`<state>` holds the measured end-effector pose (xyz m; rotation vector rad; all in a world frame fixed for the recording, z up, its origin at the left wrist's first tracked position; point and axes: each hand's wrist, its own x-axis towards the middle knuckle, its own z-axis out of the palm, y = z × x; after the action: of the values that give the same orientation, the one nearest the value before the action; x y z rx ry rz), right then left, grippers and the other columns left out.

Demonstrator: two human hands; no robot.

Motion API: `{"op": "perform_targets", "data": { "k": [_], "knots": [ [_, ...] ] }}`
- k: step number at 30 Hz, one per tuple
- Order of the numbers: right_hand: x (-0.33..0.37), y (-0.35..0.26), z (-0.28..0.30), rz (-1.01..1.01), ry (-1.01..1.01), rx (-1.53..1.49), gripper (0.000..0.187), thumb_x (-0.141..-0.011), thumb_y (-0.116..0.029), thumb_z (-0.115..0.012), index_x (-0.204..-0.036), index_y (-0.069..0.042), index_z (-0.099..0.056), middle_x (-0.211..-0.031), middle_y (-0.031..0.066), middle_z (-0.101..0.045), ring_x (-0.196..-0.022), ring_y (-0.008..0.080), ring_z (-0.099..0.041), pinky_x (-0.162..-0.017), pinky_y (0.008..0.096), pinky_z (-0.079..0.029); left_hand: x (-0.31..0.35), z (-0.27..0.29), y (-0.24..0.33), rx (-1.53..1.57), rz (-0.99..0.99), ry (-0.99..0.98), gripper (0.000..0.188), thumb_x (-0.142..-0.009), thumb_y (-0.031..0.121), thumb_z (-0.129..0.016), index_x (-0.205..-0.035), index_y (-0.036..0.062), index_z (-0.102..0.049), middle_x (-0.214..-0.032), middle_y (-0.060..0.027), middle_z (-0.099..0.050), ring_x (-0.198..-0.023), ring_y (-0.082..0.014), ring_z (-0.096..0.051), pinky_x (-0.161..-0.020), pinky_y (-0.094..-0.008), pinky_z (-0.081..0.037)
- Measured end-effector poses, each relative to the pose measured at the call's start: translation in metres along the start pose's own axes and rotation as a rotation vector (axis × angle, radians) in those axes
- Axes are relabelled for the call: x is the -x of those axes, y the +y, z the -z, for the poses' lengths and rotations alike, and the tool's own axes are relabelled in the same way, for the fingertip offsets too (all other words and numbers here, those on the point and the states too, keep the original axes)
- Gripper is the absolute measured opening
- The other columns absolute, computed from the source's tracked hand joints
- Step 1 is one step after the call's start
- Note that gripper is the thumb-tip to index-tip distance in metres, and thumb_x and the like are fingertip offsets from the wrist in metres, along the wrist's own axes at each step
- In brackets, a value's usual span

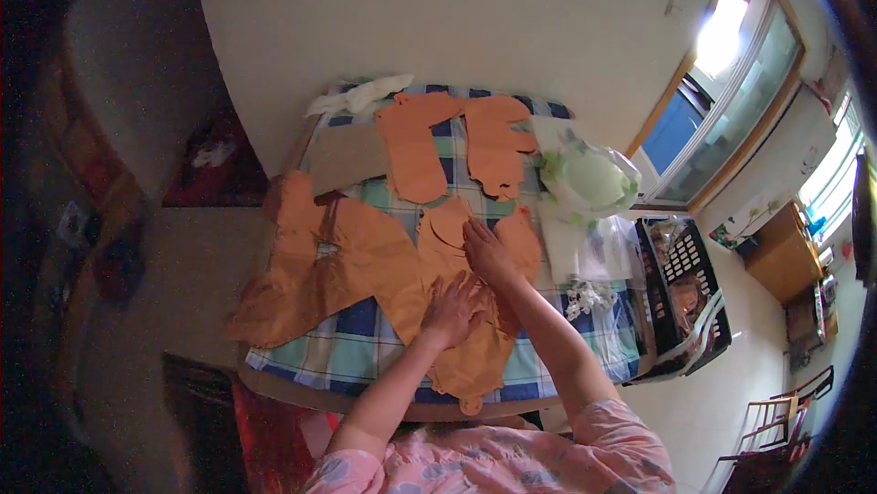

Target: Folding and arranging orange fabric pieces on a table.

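An orange, slightly shiny flat piece with rounded outlines (470, 362) lies spread on a table covered with a blue, green and white checked cloth (347, 334). My left hand (454, 313) rests on its middle with the fingers apart. Farther up and a little right, my right hand (490, 255) lies on the same orange material, fingers stretched out, beside a dark curved line. Neither hand appears to grip anything. To the left spreads a larger, creased orange piece (365, 247). Two more orange cut-outs, one on the left (416, 152) and one on the right (496, 142), lie toward the far edge.
A brown flat sheet (350, 158) and a white crumpled cloth (365, 95) lie far left. At the right are a pale green plastic bag (589, 179), clear plastic (598, 247) and small white scraps (589, 299). A black basket (685, 293) stands against the table's right side.
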<state>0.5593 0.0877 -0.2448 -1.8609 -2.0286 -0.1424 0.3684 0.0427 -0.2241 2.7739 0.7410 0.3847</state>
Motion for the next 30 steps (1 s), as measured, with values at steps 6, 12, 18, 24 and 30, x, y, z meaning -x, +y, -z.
{"op": "perform_targets", "data": {
  "k": [6,12,18,24,30],
  "knots": [
    [-0.001,0.027,-0.027,0.017,0.003,0.137,0.043,-0.090,-0.022,-0.049,-0.129,-0.003,-0.049,-0.145,0.0185,-0.035,-0.136,0.0355,-0.032,-0.105,0.0495,-0.033,-0.008,-0.010,0.003,-0.051,-0.034,-0.006,0.056,-0.093,0.039,-0.046,-0.143,0.0169,-0.035,-0.152,-0.0096,-0.027,-0.141,-0.0316,-0.021,-0.110,-0.0622,-0.014],
    [-0.030,0.036,-0.006,0.303,-0.151,0.440,0.032,-0.088,-0.024,-0.051,-0.110,-0.001,-0.057,-0.133,0.0196,-0.046,-0.128,0.0351,-0.042,-0.101,0.0469,-0.037,-0.005,-0.011,0.001,-0.066,-0.040,0.047,0.054,-0.094,0.040,-0.038,-0.143,0.0171,-0.037,-0.154,-0.0064,-0.024,-0.142,-0.0254,-0.020,-0.111,-0.0571,-0.014],
    [-0.044,-0.010,0.036,-0.783,-0.136,-1.004,0.034,-0.090,-0.017,-0.049,-0.119,0.001,-0.054,-0.123,0.0190,-0.054,-0.117,0.0326,-0.051,-0.095,0.0415,-0.041,0.000,-0.014,-0.005,-0.105,-0.055,0.045,0.052,-0.090,0.038,-0.048,-0.139,0.0175,-0.043,-0.153,-0.0076,-0.026,-0.140,-0.0298,-0.024,-0.107,-0.0622,-0.019],
    [-0.023,0.013,-0.001,-0.074,0.129,0.031,0.041,-0.090,-0.012,-0.047,-0.131,-0.006,-0.050,-0.137,0.0136,-0.047,-0.128,0.0294,-0.044,-0.102,0.0421,-0.036,-0.006,-0.010,-0.001,-0.116,-0.006,-0.113,0.055,-0.093,0.041,-0.040,-0.144,0.0192,-0.036,-0.154,-0.0055,-0.023,-0.143,-0.0249,-0.018,-0.111,-0.0584,-0.012],
    [-0.024,0.013,-0.004,-0.126,0.051,0.098,0.048,-0.089,-0.013,-0.048,-0.137,-0.008,-0.043,-0.144,0.0089,-0.041,-0.134,0.0264,-0.038,-0.108,0.0493,-0.027,-0.003,-0.020,-0.004,-0.068,-0.060,0.074,0.055,-0.092,0.043,-0.045,-0.141,0.0193,-0.040,-0.152,-0.0095,-0.028,-0.140,-0.0313,-0.024,-0.109,-0.0610,-0.015]
  ]
}}
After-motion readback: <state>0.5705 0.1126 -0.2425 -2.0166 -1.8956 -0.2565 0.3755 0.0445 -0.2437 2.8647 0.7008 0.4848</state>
